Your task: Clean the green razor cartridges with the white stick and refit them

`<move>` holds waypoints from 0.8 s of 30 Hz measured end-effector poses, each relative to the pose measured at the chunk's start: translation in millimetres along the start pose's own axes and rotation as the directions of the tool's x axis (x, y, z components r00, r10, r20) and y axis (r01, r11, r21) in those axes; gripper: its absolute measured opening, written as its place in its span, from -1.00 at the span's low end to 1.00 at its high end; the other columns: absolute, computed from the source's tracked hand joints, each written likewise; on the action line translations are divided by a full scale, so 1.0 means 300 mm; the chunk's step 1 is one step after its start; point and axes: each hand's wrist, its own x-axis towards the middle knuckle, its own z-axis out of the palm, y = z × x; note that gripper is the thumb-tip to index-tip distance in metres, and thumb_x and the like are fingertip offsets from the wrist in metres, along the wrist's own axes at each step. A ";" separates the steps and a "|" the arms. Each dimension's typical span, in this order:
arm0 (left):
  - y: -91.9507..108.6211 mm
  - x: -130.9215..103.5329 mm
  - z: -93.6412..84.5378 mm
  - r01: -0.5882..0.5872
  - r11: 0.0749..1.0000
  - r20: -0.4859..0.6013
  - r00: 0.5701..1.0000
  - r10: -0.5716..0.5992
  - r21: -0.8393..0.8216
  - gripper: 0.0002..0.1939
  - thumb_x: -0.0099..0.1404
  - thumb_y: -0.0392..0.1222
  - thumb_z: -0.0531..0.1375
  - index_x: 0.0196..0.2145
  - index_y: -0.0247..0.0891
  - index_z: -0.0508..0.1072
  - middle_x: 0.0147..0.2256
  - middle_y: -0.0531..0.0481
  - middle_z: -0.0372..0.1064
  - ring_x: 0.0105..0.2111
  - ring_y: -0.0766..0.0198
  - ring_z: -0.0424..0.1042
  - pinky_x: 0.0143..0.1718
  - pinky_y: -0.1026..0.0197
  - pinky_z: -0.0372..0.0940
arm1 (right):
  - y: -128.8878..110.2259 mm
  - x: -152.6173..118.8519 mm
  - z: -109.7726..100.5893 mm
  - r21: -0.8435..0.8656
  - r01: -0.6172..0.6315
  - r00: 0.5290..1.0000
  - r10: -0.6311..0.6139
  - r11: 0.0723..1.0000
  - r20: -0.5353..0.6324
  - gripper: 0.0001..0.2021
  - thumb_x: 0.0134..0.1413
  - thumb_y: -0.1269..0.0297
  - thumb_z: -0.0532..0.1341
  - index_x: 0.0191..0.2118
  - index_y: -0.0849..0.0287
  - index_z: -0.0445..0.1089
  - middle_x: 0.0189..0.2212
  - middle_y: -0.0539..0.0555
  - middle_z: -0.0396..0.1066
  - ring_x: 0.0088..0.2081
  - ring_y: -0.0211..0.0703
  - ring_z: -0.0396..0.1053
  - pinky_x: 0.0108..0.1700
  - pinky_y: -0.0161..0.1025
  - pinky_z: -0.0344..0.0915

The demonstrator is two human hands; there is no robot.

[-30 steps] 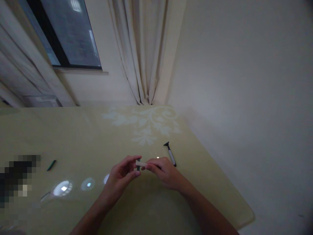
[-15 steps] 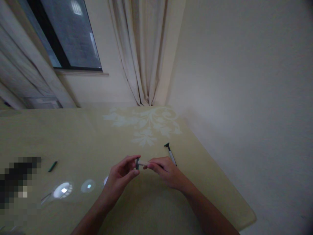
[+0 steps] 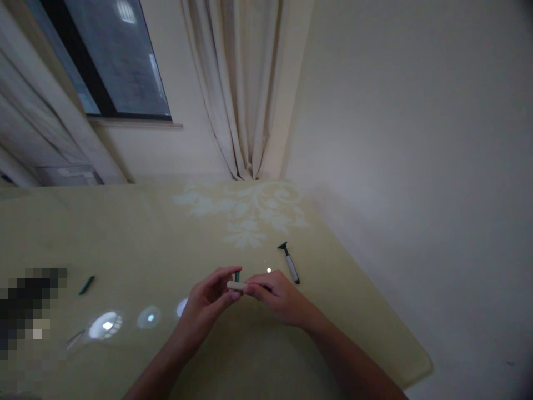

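Note:
Between the thumb and fingertips of my left hand [image 3: 212, 291] stands a small dark green strip, which looks like a razor blade head [image 3: 237, 275]. My right hand [image 3: 278, 297] pinches a pale, blunt-ended stick [image 3: 235, 285], its exact kind too small to tell. The stick's end crosses in front of the blade head; whether they touch I cannot tell. Just beyond my right hand lies a razor [image 3: 292, 268] with a grey handle and a black T-shaped top. Another small dark green strip [image 3: 86, 285] rests on the table to the left.
The glossy yellowish table [image 3: 350, 311] has a white floral pattern and light reflections. A pixelated dark patch [image 3: 29, 300] covers something at the left. A plain wall [image 3: 395, 166] runs along the table's right side; curtains [image 3: 245, 100] and a window [image 3: 120, 61] are behind.
The pale stick has shifted left and toward me, so its blunt end now passes in front of the blade head. My right hand moved slightly left, uncovering the razor's handle end.

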 end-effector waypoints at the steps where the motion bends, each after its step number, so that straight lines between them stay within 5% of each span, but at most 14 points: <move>1: -0.001 -0.001 0.000 0.001 1.000 -0.006 1.000 -0.001 0.001 -0.57 0.18 -0.04 0.50 0.02 -0.11 0.70 -0.27 -0.02 0.46 -0.27 0.16 0.48 -0.22 0.17 0.44 | 0.001 0.000 0.002 0.001 0.002 1.000 -0.002 1.000 0.001 -0.50 0.51 -0.04 0.14 -0.33 0.24 0.58 -0.50 -0.04 0.33 -0.43 -0.25 0.21 -0.32 -0.30 0.09; 24: 0.025 -0.004 0.004 -0.027 0.999 -0.002 1.000 0.027 0.032 -0.60 0.19 -0.05 0.49 0.00 -0.09 0.72 -0.35 0.02 0.39 -0.31 0.20 0.44 -0.24 0.21 0.40 | 0.016 0.003 -0.005 0.012 -0.013 0.998 0.014 1.000 -0.059 -0.51 0.51 -0.06 0.13 -0.23 0.24 0.63 -0.48 -0.04 0.34 -0.43 -0.26 0.19 -0.34 -0.29 0.05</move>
